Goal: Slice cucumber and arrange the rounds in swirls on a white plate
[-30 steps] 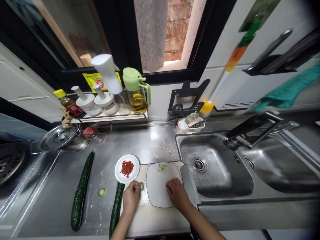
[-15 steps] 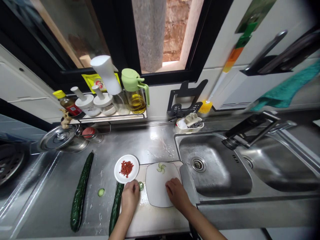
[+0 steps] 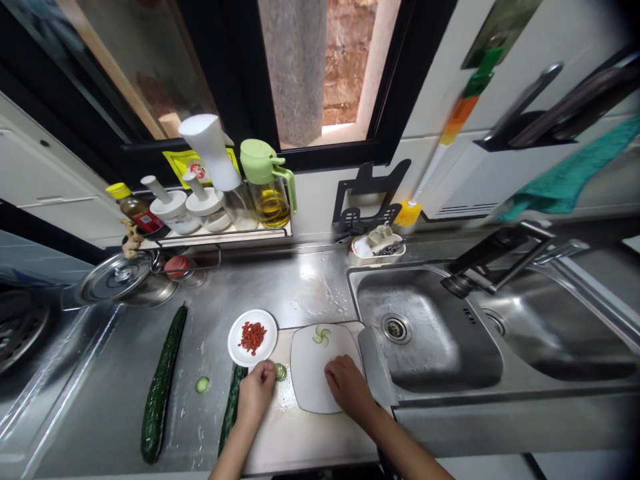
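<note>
My left hand (image 3: 256, 395) rests over the cutting board (image 3: 295, 443), its fingers closed beside a small stack of cucumber slices (image 3: 281, 372). What those fingers hold, if anything, is hidden. Under that wrist lies a cut cucumber (image 3: 232, 408), partly covered by the arm. My right hand (image 3: 349, 388) is over the right half of a white square plate (image 3: 313, 380), fingers curled together; anything in them is too small to make out. A few thin cucumber pieces (image 3: 321, 335) form a curved pattern near the plate's far edge. A round white dish (image 3: 270, 337) holds red chopped bits (image 3: 253, 337).
A whole cucumber (image 3: 163, 387) and a cut cucumber end (image 3: 202, 385) lie on the steel counter at left. The knife blade (image 3: 376, 367) sits along the board's right edge, beside the sink (image 3: 430, 380). Behind are a seasoning rack (image 3: 235, 237) and an oil bottle (image 3: 273, 200).
My right hand has shifted slightly left over the plate. My left hand stays by the cucumber slices, moving only slightly. The camera view has moved a little.
</note>
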Action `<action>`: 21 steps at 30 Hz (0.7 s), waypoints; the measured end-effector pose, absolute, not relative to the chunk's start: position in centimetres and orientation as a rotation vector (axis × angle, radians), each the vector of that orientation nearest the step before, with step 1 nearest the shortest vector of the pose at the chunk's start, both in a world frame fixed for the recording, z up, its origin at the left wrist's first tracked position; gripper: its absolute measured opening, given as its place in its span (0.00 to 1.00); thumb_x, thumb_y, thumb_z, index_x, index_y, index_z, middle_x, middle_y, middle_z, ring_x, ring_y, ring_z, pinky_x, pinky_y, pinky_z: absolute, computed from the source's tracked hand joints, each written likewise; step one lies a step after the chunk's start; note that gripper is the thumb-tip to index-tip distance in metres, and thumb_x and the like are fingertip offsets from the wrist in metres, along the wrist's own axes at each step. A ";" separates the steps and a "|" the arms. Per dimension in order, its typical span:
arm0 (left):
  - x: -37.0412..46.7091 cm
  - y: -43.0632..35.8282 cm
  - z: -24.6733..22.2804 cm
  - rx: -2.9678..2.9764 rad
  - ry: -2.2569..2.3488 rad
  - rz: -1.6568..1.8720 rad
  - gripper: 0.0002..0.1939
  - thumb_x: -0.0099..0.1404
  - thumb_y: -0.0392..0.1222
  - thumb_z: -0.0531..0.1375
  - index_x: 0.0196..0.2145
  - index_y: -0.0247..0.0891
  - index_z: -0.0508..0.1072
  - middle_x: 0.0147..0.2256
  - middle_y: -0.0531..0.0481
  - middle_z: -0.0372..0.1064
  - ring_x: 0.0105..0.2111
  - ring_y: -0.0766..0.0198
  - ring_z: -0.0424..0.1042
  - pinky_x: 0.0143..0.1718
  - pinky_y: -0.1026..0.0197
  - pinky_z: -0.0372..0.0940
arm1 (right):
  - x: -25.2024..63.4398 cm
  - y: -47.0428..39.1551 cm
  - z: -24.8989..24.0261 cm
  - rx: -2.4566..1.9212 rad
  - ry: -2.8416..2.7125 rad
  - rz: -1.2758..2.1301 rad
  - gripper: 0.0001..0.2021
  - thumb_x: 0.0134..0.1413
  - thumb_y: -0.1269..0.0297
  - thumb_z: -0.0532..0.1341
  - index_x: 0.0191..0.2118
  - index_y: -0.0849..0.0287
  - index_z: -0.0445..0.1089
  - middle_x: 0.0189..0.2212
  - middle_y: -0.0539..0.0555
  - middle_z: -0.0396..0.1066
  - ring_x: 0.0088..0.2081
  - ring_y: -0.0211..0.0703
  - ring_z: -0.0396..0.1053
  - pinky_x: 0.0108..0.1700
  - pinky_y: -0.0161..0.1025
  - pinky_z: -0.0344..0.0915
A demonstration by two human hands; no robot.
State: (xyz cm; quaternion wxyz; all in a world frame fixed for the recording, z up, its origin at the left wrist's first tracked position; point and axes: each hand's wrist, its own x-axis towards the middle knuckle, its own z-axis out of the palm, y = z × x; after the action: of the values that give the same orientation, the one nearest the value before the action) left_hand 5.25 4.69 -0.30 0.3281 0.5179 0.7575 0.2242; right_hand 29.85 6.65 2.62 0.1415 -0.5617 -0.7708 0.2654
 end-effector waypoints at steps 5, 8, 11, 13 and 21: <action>5.7 4.6 0.3 1.593 2.057 0.618 0.09 0.58 0.42 0.52 0.27 0.40 0.71 0.28 0.50 0.73 0.28 0.63 0.70 0.35 0.64 0.61 | 29.8 6.5 2.5 -1.607 -2.243 0.766 0.09 0.56 0.75 0.52 0.29 0.59 0.66 0.30 0.53 0.65 0.36 0.43 0.61 0.40 0.38 0.57; 5.8 4.4 0.3 1.563 2.067 0.659 0.09 0.58 0.42 0.52 0.27 0.40 0.70 0.26 0.51 0.71 0.26 0.64 0.69 0.33 0.64 0.61 | 30.0 6.6 2.5 -1.609 -2.233 0.786 0.09 0.56 0.75 0.52 0.29 0.59 0.66 0.30 0.53 0.65 0.36 0.43 0.61 0.40 0.38 0.57; 5.8 4.3 0.4 1.450 2.025 0.669 0.09 0.58 0.45 0.52 0.27 0.40 0.69 0.22 0.55 0.67 0.22 0.67 0.65 0.29 0.66 0.59 | 30.2 6.6 2.6 -1.616 -2.208 0.811 0.09 0.55 0.75 0.52 0.29 0.58 0.66 0.29 0.53 0.65 0.36 0.43 0.61 0.40 0.38 0.57; 5.8 4.4 0.6 1.376 1.984 0.676 0.10 0.58 0.47 0.54 0.27 0.39 0.69 0.21 0.56 0.64 0.22 0.67 0.63 0.28 0.67 0.58 | 30.2 6.7 2.7 -1.606 -2.172 0.848 0.09 0.55 0.74 0.52 0.29 0.58 0.66 0.29 0.53 0.66 0.35 0.44 0.61 0.40 0.39 0.57; 6.7 5.9 1.9 1.285 1.826 0.710 0.13 0.55 0.50 0.56 0.29 0.37 0.71 0.19 0.57 0.62 0.20 0.69 0.59 0.26 0.68 0.56 | 28.6 8.0 3.2 -1.520 -2.039 0.978 0.07 0.52 0.74 0.53 0.30 0.59 0.68 0.31 0.53 0.68 0.37 0.43 0.64 0.43 0.39 0.58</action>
State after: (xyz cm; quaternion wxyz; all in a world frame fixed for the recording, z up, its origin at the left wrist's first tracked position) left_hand 6.72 5.94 1.91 0.3887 0.5055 0.7180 0.2791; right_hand 28.63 7.98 3.17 0.2066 -0.5458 -0.7322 0.3511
